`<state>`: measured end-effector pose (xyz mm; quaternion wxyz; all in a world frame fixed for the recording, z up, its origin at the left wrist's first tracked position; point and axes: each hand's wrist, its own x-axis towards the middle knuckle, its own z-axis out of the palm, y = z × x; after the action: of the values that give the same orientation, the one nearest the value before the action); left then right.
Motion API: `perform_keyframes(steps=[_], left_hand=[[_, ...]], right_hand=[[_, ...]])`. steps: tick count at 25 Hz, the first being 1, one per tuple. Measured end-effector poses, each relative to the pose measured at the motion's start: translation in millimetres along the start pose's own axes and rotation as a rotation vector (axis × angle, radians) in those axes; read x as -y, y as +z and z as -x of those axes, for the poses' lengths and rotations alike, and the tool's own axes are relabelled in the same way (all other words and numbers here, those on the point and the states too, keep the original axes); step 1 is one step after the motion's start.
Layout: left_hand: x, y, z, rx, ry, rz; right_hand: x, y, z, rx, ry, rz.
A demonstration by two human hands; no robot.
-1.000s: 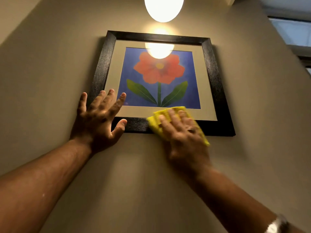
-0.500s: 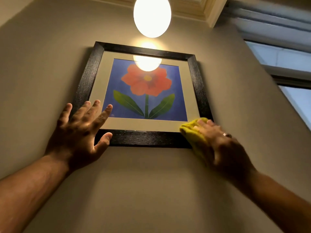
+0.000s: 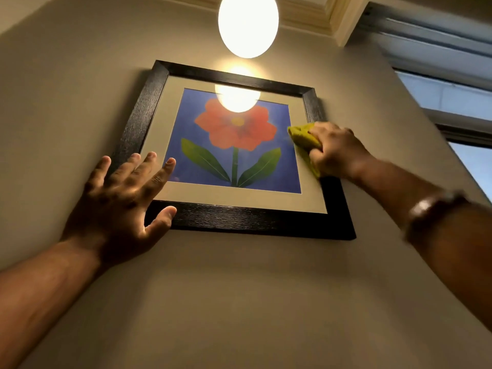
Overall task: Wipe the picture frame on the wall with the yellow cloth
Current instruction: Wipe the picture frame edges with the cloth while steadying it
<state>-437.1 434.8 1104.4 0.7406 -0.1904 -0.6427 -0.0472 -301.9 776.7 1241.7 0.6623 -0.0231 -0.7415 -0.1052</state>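
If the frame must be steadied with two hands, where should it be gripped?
Probably the frame's vertical side rails, one from each side: they stand proud of the wall. The left hand lies flat over its lower left corner; the right hand holds the cloth on the right rail.

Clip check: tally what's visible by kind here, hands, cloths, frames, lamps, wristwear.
Hands: 2, left hand, right hand
Cloths: 1, yellow cloth
Frames: 1, picture frame
Lamps: 1, lamp
Wristwear: 1, wristband
Total: 6
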Motion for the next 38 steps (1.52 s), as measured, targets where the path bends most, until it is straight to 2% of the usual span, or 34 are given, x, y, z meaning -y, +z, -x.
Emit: perform_keyframes(steps=[3, 5, 7, 9, 11, 14, 16, 19, 23, 24, 27, 29, 31, 33, 34, 35, 36, 38], left_hand=[[-0.8, 3.8, -0.5, -0.019, 0.009, -0.002], [0.3, 4.6, -3.0, -0.020, 0.010, -0.005], [1.0, 6.3, -3.0, -0.016, 0.018, -0.008], [3.0, 8.2, -2.7, -0.021, 0.017, -0.010], [4.5, 11.2, -2.1, -0.023, 0.016, -0.028], [9.9, 14.7, -5.0, -0.037, 0.018, -0.039], [11.3, 17.4, -5.8, -0.039, 0.019, -0.032], [10.0, 21.1, -7.6, -0.057, 0.025, -0.041], [7.0, 17.7, -7.2, -0.033, 0.016, -0.027], [6.6, 16.2, -7.2, -0.029, 0.012, -0.022], [3.9, 9.8, -3.4, -0.024, 0.010, -0.005], [1.7, 5.9, -0.4, -0.025, 0.005, -0.005], [1.1, 3.4, -0.4, -0.015, 0.013, -0.007], [0.3, 1.6, 0.4, -0.012, 0.017, -0.012], [-0.6, 1.2, 0.7, -0.014, 0.017, -0.014], [-1.7, 0.9, 0.5, -0.014, 0.013, -0.014], [-2.8, 1.1, 0.3, -0.011, 0.010, -0.012], [-2.5, 0.9, 0.9, -0.002, 0.011, -0.016]], right_hand=[[3.3, 13.3, 133.6, 0.004, -0.195, 0.040], [2.0, 16.3, 161.0, -0.036, -0.261, 0.012], [-0.7, 9.6, 117.3, -0.072, -0.262, -0.002], [-1.8, 0.6, 37.1, -0.073, -0.137, -0.001], [-2.1, -4.1, -41.3, 0.000, 0.052, -0.052], [6.9, -3.2, -85.3, 0.018, 0.146, -0.031], [2.2, -5.6, -59.9, 0.015, 0.103, -0.039], [-10.4, -3.7, 38.1, 0.028, 0.034, -0.124], [15.7, 19.9, 144.9, -0.093, 0.171, -0.212], [34.8, 27.6, 155.7, -0.107, 0.138, -0.232], [106.3, 53.9, 175.5, -0.098, -0.250, -0.165], [120.6, 59.1, 181.0, -0.094, -0.363, -0.119], [93.0, 53.1, 177.8, -0.125, -0.200, -0.102], [58.9, 43.3, 180.3, -0.136, 0.172, -0.123], [52.1, 39.5, 182.4, -0.145, 0.301, -0.134], [60.0, 39.5, 181.4, -0.157, 0.342, -0.159], [79.6, 42.4, 176.7, -0.166, 0.296, -0.186], [133.4, 49.9, 165.1, -0.135, 0.011, -0.229]])
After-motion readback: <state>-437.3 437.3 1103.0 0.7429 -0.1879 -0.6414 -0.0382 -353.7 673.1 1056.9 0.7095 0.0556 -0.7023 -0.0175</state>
